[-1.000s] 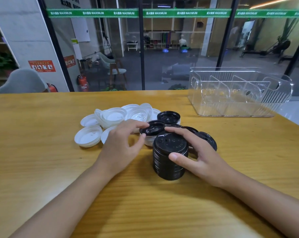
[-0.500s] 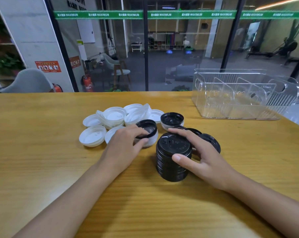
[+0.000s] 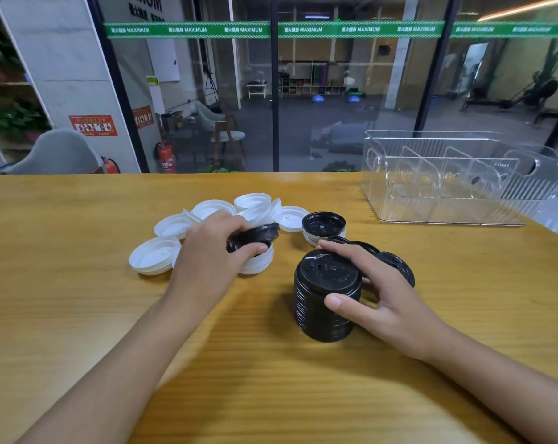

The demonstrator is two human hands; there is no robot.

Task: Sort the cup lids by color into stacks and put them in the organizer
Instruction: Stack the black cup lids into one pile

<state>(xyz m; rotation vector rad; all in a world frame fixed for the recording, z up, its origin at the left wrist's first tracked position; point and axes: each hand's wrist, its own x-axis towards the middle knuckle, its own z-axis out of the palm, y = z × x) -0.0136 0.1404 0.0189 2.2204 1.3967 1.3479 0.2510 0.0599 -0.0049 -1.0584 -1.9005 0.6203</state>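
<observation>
The wooden table [image 3: 79, 315] carries everything. The clear organizer [image 3: 457, 184] stands well beyond both grips, off to the right, with no lids in it that we can make out.

Our right hand [image 3: 389, 302] clasps the tall black lid stack [image 3: 327, 299], thumb on the near wall and fingers curved over the far rim. We judge this stack the main risk. It is tall, and a sideways knock while the next lid is set on top could skew or topple it. Loose black lids [image 3: 396, 262] lie just behind this hand, and a careless shift could scatter them.

The white lids [image 3: 152, 257] spread around and beyond the left grip, some of them directly under it. Our left hand [image 3: 207, 261] pinches a single black lid [image 3: 253, 237] by its edge, tilted and just above those white ones. We think a white lid nested beneath could cling and ride along, mixing the colours. A shallow edge pinch could also let the lid slip on the way across to the stack.
</observation>
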